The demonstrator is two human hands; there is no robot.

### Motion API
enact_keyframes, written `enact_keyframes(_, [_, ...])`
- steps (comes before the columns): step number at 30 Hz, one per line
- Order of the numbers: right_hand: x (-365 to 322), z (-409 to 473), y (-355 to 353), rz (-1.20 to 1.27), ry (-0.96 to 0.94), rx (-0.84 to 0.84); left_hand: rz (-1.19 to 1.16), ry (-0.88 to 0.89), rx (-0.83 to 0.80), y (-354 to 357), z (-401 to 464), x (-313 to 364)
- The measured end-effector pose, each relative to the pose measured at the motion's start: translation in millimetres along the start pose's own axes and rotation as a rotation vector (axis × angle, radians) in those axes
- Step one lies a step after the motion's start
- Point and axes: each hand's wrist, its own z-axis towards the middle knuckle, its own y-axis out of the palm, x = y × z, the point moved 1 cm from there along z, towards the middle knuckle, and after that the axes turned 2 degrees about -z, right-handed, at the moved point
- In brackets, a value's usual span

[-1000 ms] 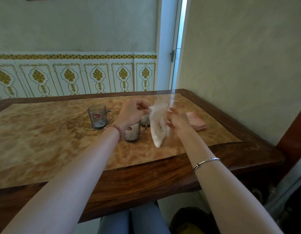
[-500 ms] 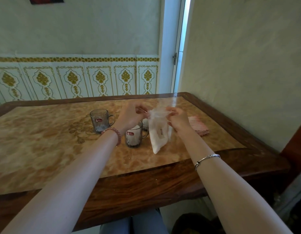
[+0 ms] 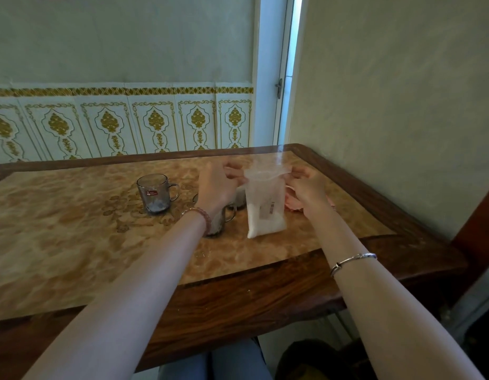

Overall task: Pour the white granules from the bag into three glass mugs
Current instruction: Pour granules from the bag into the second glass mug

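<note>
Tiled wall behind, marbled tabletop (image 3: 59, 242) in a wooden rim. Near the right edge, bag (image 3: 265, 204) upright, base on the tabletop, granules settled low. Left hand (image 3: 217, 185) and right hand (image 3: 306, 187) each pinching a top corner, grip closed on the bag's mouth, stretched taut between them. Mugs toward the middle: one (image 3: 154, 194) apart with granules inside, two (image 3: 218, 223) half hidden behind the left wrist, just beside the bag. Probably sealing or opening the mouth; cannot tell which. Next, if pouring remains: lift, tilt over a mug.
</note>
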Motion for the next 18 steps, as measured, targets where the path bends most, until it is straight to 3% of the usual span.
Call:
enact_keyframes(9, [-3.6, 14.1, -16.9, 0.137, -0.016, 0.067, -0.043, 0.0, 0.133, 29.7, 10.4, 10.2])
enact_keyframes(14, [2.7, 17.4, -25.4, 0.085, -0.054, 0.078, -0.058, 0.017, 0.055, 47.7, 15.0, 13.7])
enact_keyframes(18, [14.5, 12.1, -27.7, 0.095, 0.039, 0.094, 0.009, 0.019, 0.008, 51.3, 9.2, 2.4])
